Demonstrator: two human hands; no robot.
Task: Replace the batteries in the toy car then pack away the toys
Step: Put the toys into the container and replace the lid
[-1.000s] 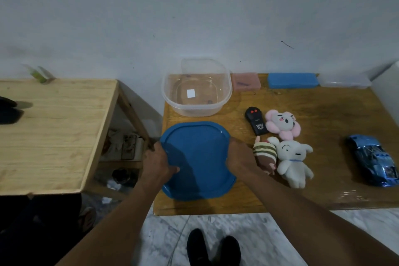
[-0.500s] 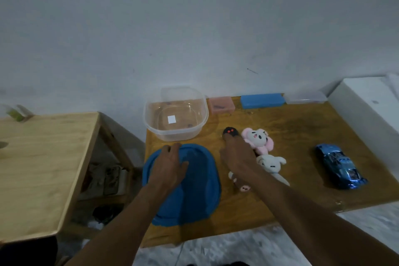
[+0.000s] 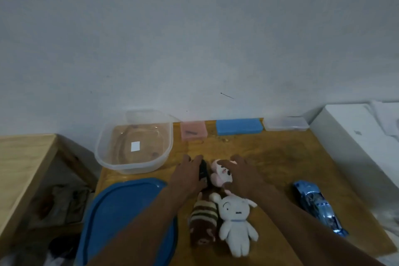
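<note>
Person's left hand lies on black remote, grasp unclear. The right hand is spread, released, over pink plush. Blue toy car sits untouched on counter, 3 o'clock. Best pinch remote's sides, scoop plush whole, carry to clear tub at 10 o'clock.

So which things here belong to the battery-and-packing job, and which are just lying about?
Job: blue toy car, black remote, pink plush, striped plush, white plush, clear tub, blue lid.
Lying about, as far as shows: pink box, blue box, small clear box, white carton, side table.
</note>
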